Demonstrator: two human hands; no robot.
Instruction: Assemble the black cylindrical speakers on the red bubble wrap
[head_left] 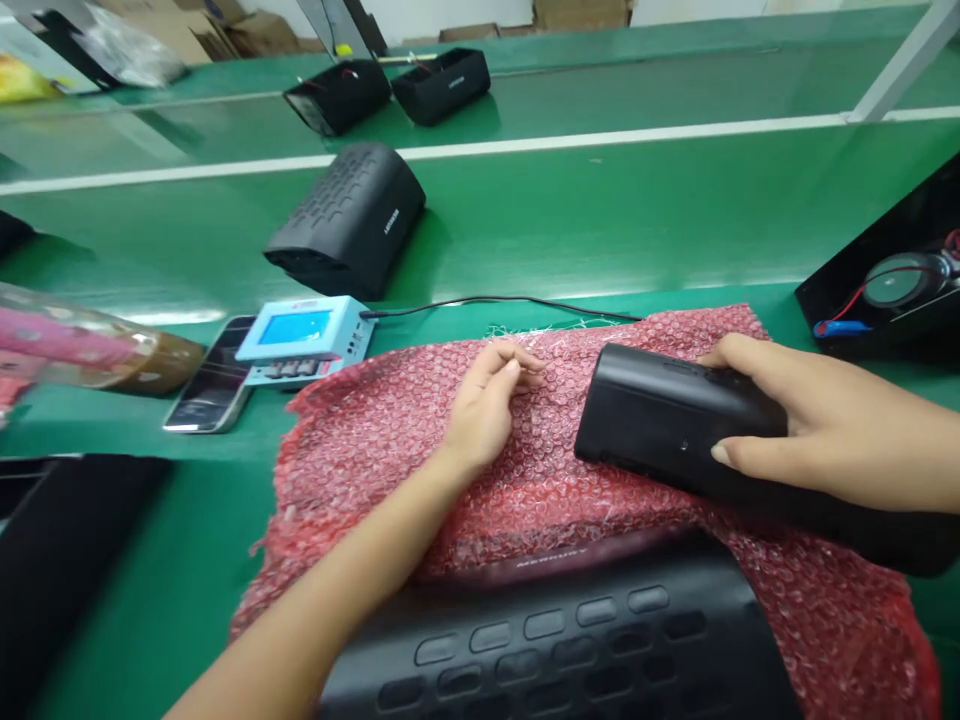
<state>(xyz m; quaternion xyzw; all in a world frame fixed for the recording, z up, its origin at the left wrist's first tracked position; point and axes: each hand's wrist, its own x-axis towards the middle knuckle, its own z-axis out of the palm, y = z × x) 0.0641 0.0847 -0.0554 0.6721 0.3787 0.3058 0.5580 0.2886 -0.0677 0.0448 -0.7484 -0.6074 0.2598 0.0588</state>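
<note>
White lettering that looks like "MERCURY" runs up the end face of the black speaker [349, 222] lying beyond the left hand [487, 405]. Faint lettering on the speaker shell [570, 640] nearest the person, below both hands, is too dim to read.

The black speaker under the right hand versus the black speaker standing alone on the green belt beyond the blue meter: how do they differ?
The held speaker lies on pink bubble wrap, gripped by the right hand, and shows a smooth side. The far speaker sits untouched on the green belt and shows a grille of slots. Both are black with rounded shells. The left hand rests on the wrap, holding nothing.
</note>
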